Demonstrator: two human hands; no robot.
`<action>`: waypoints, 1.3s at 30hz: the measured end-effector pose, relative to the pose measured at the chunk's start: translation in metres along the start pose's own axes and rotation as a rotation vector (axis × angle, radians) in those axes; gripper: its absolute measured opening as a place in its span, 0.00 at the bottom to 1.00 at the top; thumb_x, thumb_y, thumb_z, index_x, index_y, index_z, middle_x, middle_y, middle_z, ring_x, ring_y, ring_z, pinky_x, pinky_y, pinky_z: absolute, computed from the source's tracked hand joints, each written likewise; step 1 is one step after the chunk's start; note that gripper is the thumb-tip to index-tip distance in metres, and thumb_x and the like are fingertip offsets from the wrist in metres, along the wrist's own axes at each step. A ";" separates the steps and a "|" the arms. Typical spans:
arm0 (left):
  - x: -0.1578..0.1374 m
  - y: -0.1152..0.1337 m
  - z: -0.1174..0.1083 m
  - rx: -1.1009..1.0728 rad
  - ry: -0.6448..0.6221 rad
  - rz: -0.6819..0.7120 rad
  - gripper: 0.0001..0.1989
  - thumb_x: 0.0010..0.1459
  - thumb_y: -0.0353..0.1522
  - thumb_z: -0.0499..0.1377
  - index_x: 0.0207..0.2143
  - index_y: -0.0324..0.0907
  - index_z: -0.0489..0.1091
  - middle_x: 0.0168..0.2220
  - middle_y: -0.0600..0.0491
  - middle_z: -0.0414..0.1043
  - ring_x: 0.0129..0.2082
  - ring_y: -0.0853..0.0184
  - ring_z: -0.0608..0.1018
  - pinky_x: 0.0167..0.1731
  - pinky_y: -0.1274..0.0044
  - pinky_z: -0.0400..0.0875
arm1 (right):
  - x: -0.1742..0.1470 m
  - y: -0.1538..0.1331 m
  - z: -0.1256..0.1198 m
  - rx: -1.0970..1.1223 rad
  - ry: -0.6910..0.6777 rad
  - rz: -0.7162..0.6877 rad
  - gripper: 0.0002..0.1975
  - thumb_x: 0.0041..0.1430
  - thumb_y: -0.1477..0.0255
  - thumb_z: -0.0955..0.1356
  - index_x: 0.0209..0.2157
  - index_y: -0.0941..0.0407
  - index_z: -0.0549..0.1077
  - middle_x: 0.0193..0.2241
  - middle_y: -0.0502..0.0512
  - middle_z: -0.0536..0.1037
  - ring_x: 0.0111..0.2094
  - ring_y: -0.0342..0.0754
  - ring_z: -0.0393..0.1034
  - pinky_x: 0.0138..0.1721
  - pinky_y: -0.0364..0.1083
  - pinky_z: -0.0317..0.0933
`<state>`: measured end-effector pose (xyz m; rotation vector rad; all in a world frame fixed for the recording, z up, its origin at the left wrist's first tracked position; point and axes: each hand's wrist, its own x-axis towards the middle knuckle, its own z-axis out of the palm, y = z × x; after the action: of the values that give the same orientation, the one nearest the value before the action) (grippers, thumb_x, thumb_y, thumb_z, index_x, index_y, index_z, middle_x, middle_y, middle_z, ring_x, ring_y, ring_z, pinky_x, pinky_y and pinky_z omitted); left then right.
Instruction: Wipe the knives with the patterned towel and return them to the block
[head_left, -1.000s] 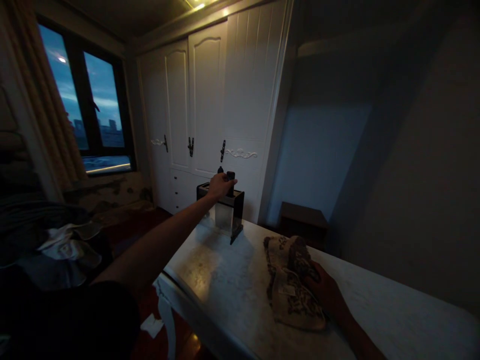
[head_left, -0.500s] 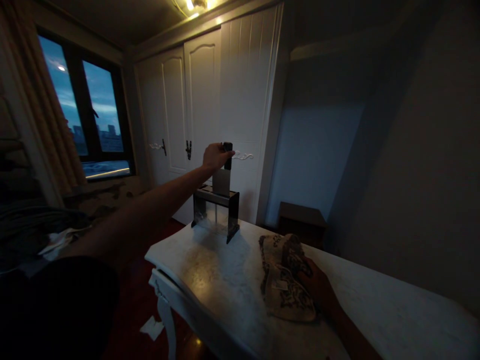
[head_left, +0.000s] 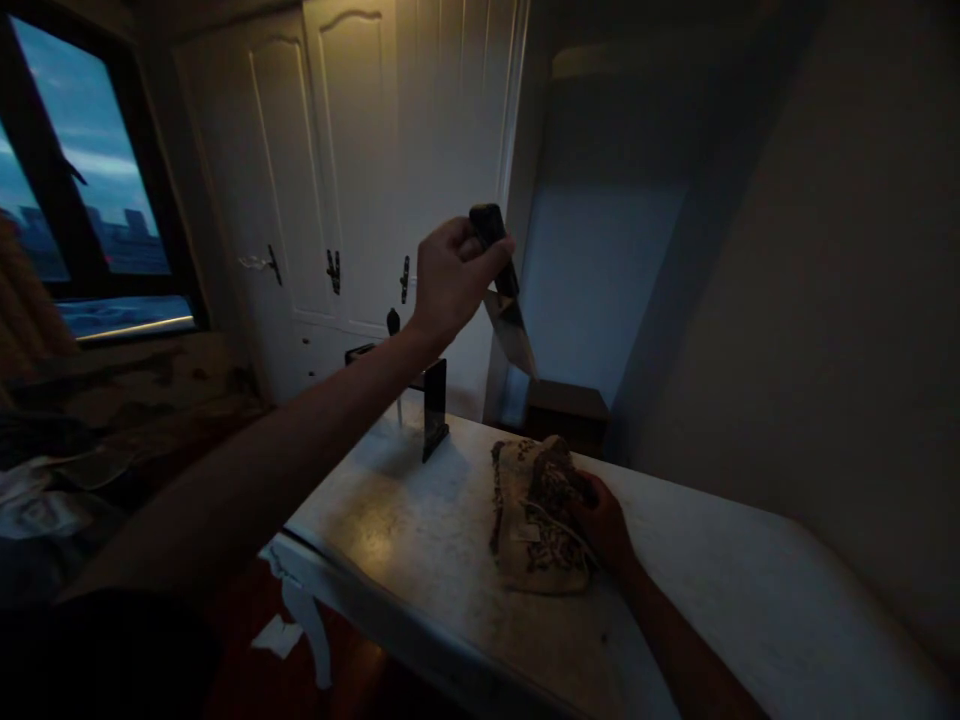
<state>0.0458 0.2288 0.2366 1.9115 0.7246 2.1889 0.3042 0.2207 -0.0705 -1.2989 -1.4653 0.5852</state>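
Note:
A kitchen knife (head_left: pixel 510 330) with a black handle and a broad blade is gripped in my left hand (head_left: pixel 454 275), its tip angled down and to the right above the table. Behind my left forearm stands a dark knife block (head_left: pixel 435 400), partly hidden; a second black handle (head_left: pixel 393 321) sticks up from it. My right hand (head_left: pixel 604 520) is closed on the right edge of a patterned brown cloth (head_left: pixel 525 550), which lies bunched on the tabletop with a small white label showing.
The white marble-look table (head_left: pixel 450 600) has a curved front edge. Beyond it are a white wardrobe (head_left: pixel 360 150) and a low brown cabinet (head_left: pixel 566 405). A white paper (head_left: pixel 277 636) lies on the red floor at the left.
My left hand has drawn the knife up out of the block and over to the right, tilting its blade. My right hand remains on the cloth. The view has turned rightward.

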 end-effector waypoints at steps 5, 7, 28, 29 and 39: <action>-0.091 0.003 0.030 -0.215 0.081 -0.098 0.14 0.56 0.37 0.62 0.42 0.40 0.67 0.42 0.49 0.77 0.45 0.63 0.79 0.46 0.71 0.77 | 0.001 -0.005 -0.010 0.245 0.002 0.195 0.27 0.37 0.58 0.73 0.40 0.58 0.76 0.39 0.58 0.81 0.42 0.61 0.75 0.46 0.57 0.67; -0.127 0.000 0.039 -0.257 0.104 -0.153 0.15 0.56 0.37 0.63 0.44 0.41 0.66 0.44 0.48 0.77 0.46 0.64 0.80 0.46 0.72 0.77 | -0.001 -0.010 -0.011 0.409 -0.034 0.291 0.25 0.37 0.59 0.74 0.38 0.57 0.76 0.35 0.55 0.82 0.39 0.60 0.76 0.44 0.57 0.68; -0.249 -0.053 0.021 -0.249 -0.377 -0.588 0.16 0.48 0.29 0.63 0.42 0.39 0.72 0.45 0.47 0.78 0.47 0.62 0.79 0.50 0.70 0.73 | -0.010 -0.036 -0.009 1.177 -0.066 0.550 0.08 0.50 0.66 0.73 0.33 0.53 0.77 0.31 0.50 0.83 0.38 0.52 0.78 0.45 0.52 0.71; -0.248 -0.058 0.017 -0.295 -0.417 -0.647 0.19 0.47 0.29 0.63 0.44 0.39 0.72 0.47 0.46 0.77 0.48 0.60 0.78 0.50 0.69 0.72 | -0.010 -0.035 -0.009 1.164 -0.040 0.552 0.09 0.49 0.66 0.74 0.34 0.54 0.77 0.32 0.50 0.83 0.37 0.52 0.78 0.44 0.52 0.72; -0.238 -0.092 0.014 0.090 -1.126 -0.749 0.19 0.46 0.34 0.60 0.41 0.36 0.74 0.31 0.50 0.77 0.26 0.62 0.78 0.25 0.76 0.70 | -0.010 -0.034 -0.007 1.034 0.147 0.542 0.13 0.36 0.75 0.77 0.28 0.56 0.77 0.27 0.50 0.82 0.27 0.49 0.77 0.37 0.47 0.73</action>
<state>0.0834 0.2138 -0.0158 2.0025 1.0097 0.5060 0.2959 0.1998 -0.0427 -0.8311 -0.4826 1.3419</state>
